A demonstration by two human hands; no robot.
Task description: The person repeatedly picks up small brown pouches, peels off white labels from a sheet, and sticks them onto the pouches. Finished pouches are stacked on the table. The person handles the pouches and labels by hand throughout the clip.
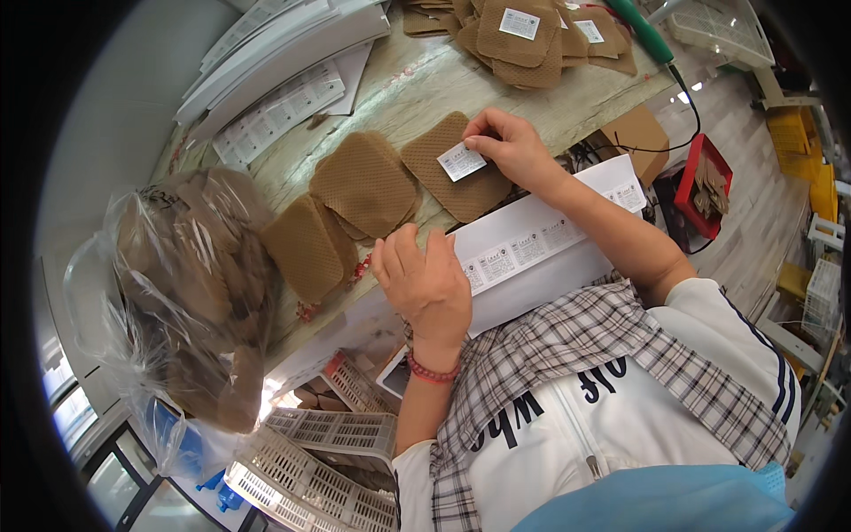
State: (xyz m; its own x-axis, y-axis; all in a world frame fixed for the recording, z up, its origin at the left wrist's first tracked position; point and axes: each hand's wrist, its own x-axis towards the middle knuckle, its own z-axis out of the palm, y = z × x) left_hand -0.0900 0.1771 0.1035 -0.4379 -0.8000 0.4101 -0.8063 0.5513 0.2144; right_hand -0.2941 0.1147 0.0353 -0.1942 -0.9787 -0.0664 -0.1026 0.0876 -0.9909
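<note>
My right hand [510, 146] presses a small white label [461, 162] onto a brown waffle-textured pad [454, 167] lying on the wooden table [417, 89]. My left hand [425, 282] rests with its fingers curled on a white sheet of labels [532, 248] at the table's near edge; a red bead bracelet is on that wrist. To the left of the labelled pad lie more brown pads [363, 186], overlapping, and another pad [306, 248] nearer the table edge.
A clear plastic bag of brown pads [191, 284] sits at the left. Labelled pads [523, 40] are heaped at the far side. Stacked white label sheets [275, 62] lie at the far left. White plastic baskets [328, 443] stand below the table; a red bin [705, 186] is at right.
</note>
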